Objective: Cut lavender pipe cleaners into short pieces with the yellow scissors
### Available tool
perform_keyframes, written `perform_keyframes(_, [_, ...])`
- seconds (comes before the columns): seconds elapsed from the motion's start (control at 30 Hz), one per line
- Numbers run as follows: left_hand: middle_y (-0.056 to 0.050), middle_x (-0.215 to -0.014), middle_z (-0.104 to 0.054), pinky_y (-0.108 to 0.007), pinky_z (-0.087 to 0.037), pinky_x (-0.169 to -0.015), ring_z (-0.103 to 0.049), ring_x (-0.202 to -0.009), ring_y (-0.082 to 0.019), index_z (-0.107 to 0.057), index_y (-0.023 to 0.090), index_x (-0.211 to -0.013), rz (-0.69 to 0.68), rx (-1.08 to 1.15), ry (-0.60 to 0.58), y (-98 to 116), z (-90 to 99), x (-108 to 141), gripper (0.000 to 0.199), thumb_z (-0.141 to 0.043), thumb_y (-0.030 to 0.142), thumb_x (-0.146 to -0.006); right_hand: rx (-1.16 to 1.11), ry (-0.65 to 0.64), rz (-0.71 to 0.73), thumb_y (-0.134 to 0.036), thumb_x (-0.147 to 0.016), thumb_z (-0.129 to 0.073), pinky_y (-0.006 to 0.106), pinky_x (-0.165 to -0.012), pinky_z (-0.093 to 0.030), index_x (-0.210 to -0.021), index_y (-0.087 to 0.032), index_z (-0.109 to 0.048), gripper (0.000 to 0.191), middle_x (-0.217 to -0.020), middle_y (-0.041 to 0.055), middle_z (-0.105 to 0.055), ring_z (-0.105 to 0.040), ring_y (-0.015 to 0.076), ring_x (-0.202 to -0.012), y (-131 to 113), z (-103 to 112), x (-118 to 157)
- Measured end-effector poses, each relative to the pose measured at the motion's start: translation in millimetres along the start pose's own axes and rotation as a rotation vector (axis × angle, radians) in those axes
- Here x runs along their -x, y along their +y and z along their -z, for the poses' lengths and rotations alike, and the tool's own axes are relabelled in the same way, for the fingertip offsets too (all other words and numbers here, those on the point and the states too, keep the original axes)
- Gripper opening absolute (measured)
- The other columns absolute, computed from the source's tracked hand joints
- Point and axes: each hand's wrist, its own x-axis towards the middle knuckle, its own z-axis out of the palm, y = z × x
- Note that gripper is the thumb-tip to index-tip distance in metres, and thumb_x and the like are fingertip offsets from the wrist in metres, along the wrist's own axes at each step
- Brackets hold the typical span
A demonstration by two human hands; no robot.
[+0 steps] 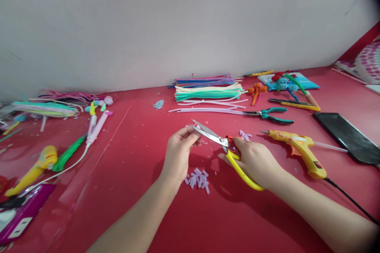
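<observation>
On the red table, the metal scissors are in the near middle. The right hand grips them by the yellow and orange handles, with the blades a little apart. They should be stiff and rather heavy for their size; the smooth handles are the place to take hold, away from the sharp edges.

Beyond them, to the far side, lie lilac pipe cleaners. These are probably light, soft outside and easy to bend, so a loose grip near the middle should be enough.

The left hand is closed in a pinch at the blade tips, on what looks like a small lilac piece, though fingers hide most of it. It would weigh almost nothing; fingertips should hold its end. Similar cut pieces lie nearer, in a loose pile.

As for containers, a dotted bag stands far right, and a blue packet lies left of it, under fuzzy flowers. I cannot tell what is inside either.
</observation>
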Motion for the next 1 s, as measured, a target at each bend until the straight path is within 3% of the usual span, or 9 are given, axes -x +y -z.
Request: perform_keyframes(1.0, [0.000,-0.064,-0.058,-0.021,-0.040,-0.061,-0.051,-0.059,-0.007,-0.063,0.014,-0.072,-0.053,0.094,0.080,-2.2,-4.1,1.4,0.008,-0.060,0.017,-0.064,0.071,0.047,0.028,-0.054,-0.075,-0.032,0.023,-0.043,-0.016,-0.068,-0.020,-0.041,0.036,-0.048,-0.0018,-0.047,-0.042,0.0103,-0.042,-1.9,-1.5,1.9])
